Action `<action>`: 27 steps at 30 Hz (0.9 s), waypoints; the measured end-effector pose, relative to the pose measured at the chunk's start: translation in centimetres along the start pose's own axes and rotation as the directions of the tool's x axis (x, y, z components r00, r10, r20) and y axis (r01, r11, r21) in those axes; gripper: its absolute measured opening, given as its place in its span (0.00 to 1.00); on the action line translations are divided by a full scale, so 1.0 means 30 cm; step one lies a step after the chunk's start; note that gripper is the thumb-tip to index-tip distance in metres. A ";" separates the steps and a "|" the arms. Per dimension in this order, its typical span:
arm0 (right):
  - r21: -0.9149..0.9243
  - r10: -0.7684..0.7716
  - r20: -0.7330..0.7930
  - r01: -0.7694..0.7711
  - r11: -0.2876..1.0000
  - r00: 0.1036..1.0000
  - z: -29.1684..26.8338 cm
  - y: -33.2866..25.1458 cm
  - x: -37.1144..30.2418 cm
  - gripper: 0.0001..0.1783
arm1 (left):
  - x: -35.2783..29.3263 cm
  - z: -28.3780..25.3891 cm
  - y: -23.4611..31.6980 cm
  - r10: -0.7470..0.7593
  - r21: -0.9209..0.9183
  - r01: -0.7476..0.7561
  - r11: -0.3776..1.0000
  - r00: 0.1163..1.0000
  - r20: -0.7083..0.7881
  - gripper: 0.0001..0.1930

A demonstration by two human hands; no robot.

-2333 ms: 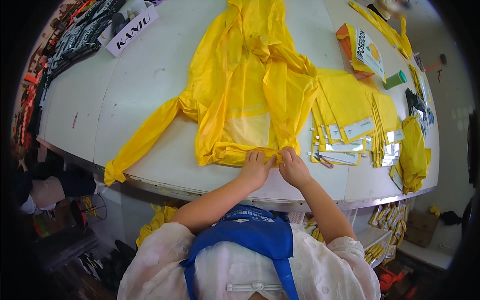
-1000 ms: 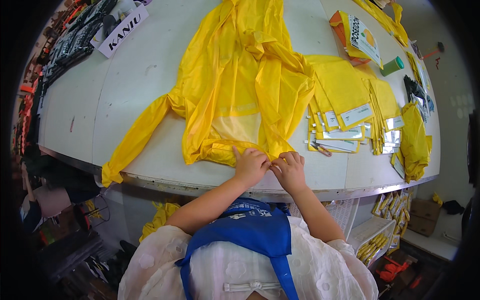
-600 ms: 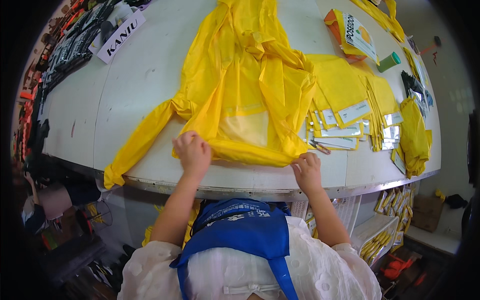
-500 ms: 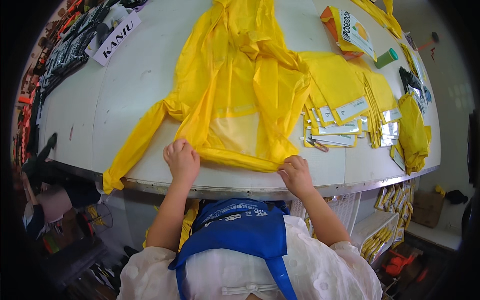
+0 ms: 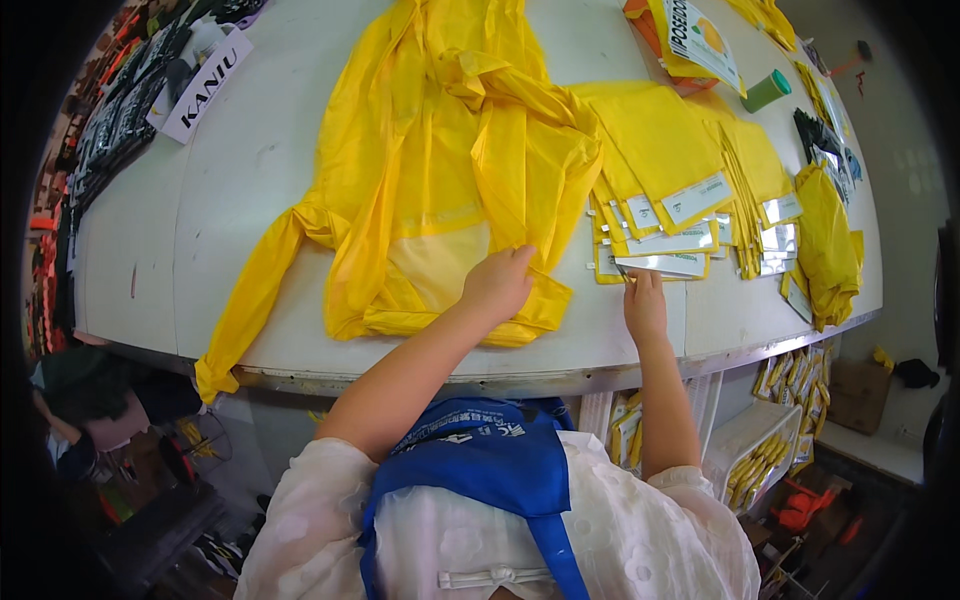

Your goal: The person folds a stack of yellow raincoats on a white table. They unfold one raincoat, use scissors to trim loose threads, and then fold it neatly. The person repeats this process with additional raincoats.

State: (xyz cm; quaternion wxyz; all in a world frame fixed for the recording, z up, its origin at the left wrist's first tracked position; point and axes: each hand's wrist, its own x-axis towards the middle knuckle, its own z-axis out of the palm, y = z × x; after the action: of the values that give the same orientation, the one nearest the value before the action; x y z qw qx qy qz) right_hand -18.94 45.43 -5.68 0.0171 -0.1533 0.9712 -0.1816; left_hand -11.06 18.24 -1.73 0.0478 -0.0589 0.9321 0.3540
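A thin yellow raincoat [image 5: 400, 180] lies spread over the white table, one sleeve trailing to the front left and its hem close to the front edge. My left hand [image 5: 500, 285] reaches across to the right part of the hem, its fingers closed on the yellow fabric. To its right, my right hand [image 5: 646, 303] is closed on small thread snips [image 5: 624, 273], mostly hidden by the fingers. The snips' dark tip shows beside the front of a stack of flat yellow packets [image 5: 665, 150] with white labels.
More yellow packets [image 5: 765, 175] and a bundled yellow garment [image 5: 828, 245] lie farther right. A green cylinder [image 5: 767, 91] stands near an orange box [image 5: 648, 32]. Dark packaged items [image 5: 125, 120] and a white sign [image 5: 205, 85] occupy the far left. The table's metal edge [image 5: 450, 385] runs before me.
My left hand has let go of the hem's left part and crossed right to its other side. My right hand has left the hem and taken up the snips from the table.
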 end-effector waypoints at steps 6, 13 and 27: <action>0.611 0.158 0.116 -0.196 0.767 0.981 0.008 -0.143 -0.052 0.15 | 0.075 0.018 -0.011 -0.094 -0.143 0.096 0.985 0.995 0.025 0.09; 0.605 -0.006 0.230 -0.138 0.784 0.973 -0.003 -0.298 -0.016 0.19 | 0.113 0.035 -0.086 -0.177 -0.525 0.174 0.833 0.983 0.045 0.08; 0.678 -0.107 0.263 -0.105 0.727 0.959 0.069 -0.341 0.027 0.15 | 0.089 -0.009 -0.061 -0.104 -0.474 0.082 0.877 0.994 -0.021 0.06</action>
State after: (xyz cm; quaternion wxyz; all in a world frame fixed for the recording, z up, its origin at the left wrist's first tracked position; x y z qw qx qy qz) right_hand -16.54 35.39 -3.94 0.2116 -0.1609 0.8221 -0.5034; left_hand -13.46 16.50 -3.08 0.0275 -0.1215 0.8148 0.5661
